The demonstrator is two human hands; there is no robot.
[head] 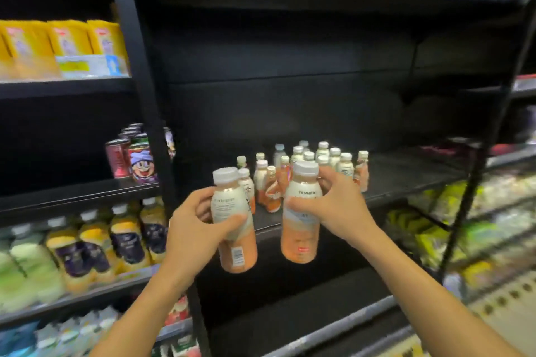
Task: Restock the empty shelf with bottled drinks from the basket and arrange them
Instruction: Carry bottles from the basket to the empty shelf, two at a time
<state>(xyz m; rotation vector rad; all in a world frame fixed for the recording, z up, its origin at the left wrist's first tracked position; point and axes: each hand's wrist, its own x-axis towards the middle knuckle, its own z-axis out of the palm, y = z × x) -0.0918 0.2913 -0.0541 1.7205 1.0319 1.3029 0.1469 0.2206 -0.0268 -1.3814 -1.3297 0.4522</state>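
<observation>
Two hands, each with one bottle, in front of the black shelf.

The fingers of the left hand are wrapped around the label of the left bottle; the fingers of the right hand are closed on the shoulder of the right bottle. Both bottles are smooth plastic, round, with a white screw cap, a pale label and orange drink below; both are held upright in the air, just before the front edge of the shelf. On the shelf, behind the hands, stands a loose group of about fifteen similar small bottles; an exact count I cannot give. The board is dark and flat, and its right half is open. Basket is not in view. On the left are cans.
</observation>
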